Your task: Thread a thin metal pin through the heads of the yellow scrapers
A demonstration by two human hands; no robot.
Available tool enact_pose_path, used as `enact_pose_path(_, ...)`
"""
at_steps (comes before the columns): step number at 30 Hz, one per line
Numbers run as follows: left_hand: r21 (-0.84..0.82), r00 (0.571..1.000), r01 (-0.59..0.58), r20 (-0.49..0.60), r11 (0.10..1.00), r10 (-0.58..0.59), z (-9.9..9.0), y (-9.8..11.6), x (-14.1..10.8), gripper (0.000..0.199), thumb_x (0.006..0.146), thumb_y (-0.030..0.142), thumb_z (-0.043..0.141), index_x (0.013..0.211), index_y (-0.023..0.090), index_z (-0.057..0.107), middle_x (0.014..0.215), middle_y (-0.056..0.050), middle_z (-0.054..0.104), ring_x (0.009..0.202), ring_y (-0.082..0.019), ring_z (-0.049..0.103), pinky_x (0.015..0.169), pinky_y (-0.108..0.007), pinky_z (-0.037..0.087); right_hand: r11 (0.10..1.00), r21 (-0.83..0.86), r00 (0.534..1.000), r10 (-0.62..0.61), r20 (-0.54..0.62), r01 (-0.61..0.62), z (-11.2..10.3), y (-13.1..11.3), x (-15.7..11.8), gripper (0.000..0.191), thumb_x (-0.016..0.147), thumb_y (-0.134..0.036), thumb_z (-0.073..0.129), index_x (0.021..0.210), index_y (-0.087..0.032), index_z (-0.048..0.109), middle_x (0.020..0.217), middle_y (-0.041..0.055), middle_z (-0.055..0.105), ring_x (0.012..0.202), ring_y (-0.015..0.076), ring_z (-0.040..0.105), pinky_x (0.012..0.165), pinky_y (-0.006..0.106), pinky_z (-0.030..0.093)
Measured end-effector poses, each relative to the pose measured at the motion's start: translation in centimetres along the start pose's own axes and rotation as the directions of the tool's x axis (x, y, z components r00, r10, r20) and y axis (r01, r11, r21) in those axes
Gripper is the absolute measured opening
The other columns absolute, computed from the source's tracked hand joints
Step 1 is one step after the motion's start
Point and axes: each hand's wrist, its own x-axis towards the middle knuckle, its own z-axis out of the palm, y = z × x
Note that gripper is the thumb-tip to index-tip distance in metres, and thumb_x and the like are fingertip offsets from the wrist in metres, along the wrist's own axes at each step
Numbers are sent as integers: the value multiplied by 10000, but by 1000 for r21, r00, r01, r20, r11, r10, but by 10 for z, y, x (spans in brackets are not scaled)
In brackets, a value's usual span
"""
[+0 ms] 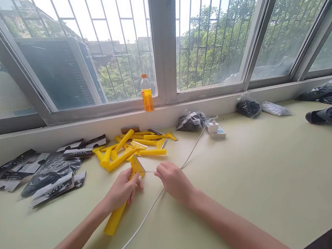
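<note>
My left hand (124, 189) is closed around a yellow scraper (115, 220) just below its head. The scraper is tilted, with its handle end toward me and its wide head at the top. My right hand (175, 181) grips a screwdriver (150, 172); only its thin metal shaft shows, the handle being hidden in my fingers. The shaft's tip meets the side of the scraper head. Beyond my left hand lies a loose pile of yellow scrapers (151, 151), some with metal blades showing.
Black-and-white cardboard packages (55, 188) lie at the left. A white cable (148, 213) crosses the table under my right hand to a white charger (212, 127). An orange drink bottle (147, 97) stands on the window ledge. Bags of dark items (191, 121) line the wall.
</note>
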Motion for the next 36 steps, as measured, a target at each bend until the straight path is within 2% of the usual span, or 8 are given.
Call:
enact_pose_path(6, 2, 1000, 1, 4, 1000, -1, 0, -2, 1, 360, 906, 538, 491, 983, 187, 474, 752, -31, 701, 316, -91, 478, 311, -209, 351, 995, 98, 999, 17, -28, -14, 1, 0, 1, 270, 961, -61, 554, 764, -204, 437, 815, 17, 558, 770, 165, 472, 669, 272, 384)
enact_pose_path(11, -5, 1000, 0, -1, 1000, 0, 0, 1, -1, 371, 905, 545, 490, 1002, 187, 488, 748, -23, 695, 313, -88, 472, 313, -208, 346, 942, 202, 964, 262, 54, -267, -4, -11, -1, 194, 1019, -226, 527, 830, -199, 498, 856, 22, 581, 699, 144, 500, 629, 273, 382)
enact_pose_path(15, -1, 1000, 4, -6, 1000, -4, 1, 3, -2, 371, 899, 546, 502, 992, 188, 494, 726, -17, 692, 307, -87, 468, 328, -212, 361, 901, 168, 915, 381, 133, -400, -6, -19, -3, 351, 1074, -313, 396, 746, -205, 461, 745, 21, 544, 619, 137, 464, 598, 290, 350)
enact_pose_path(18, -2, 1000, 5, -6, 1000, -5, 1, 4, -3, 355, 905, 531, 495, 982, 185, 486, 733, -25, 696, 310, -85, 468, 332, -212, 366, 913, 140, 921, 364, 140, -383, -5, -19, -3, 337, 1049, -227, 442, 713, -212, 412, 737, 6, 508, 597, 128, 414, 589, 288, 338)
enact_pose_path(25, 6, 1000, 3, -6, 1000, -3, 0, 3, -2, 321, 925, 503, 468, 966, 184, 475, 736, -23, 690, 321, -82, 471, 329, -210, 379, 932, 263, 967, 251, 34, -251, -4, -18, -2, 261, 965, -59, 500, 776, -213, 408, 803, -23, 479, 642, 119, 417, 602, 252, 352)
enact_pose_path(29, -12, 1000, 0, -14, 1000, 0, 1, 3, -2, 349, 907, 532, 492, 951, 186, 482, 737, -24, 688, 320, -84, 471, 309, -206, 352, 905, 270, 944, 325, 66, -330, -5, -22, -3, 184, 1011, -186, 503, 829, -204, 477, 841, 4, 539, 660, 128, 467, 601, 260, 353)
enact_pose_path(31, -23, 1000, 0, -17, 1000, 0, 1, 3, -2, 370, 893, 553, 507, 950, 187, 489, 730, -21, 685, 315, -85, 467, 304, -207, 340, 893, 255, 929, 361, 83, -370, -5, -22, -3, 249, 1035, -261, 481, 794, -201, 481, 800, 14, 550, 664, 140, 483, 610, 271, 356)
enact_pose_path(36, -26, 1000, 5, -8, 1000, -6, 1, 5, -3, 391, 880, 573, 519, 956, 190, 491, 726, -14, 680, 315, -82, 466, 317, -206, 354, 906, 250, 939, 340, 52, -342, -3, -17, -2, 284, 1021, -192, 486, 739, -205, 456, 778, 9, 543, 633, 135, 459, 603, 282, 349)
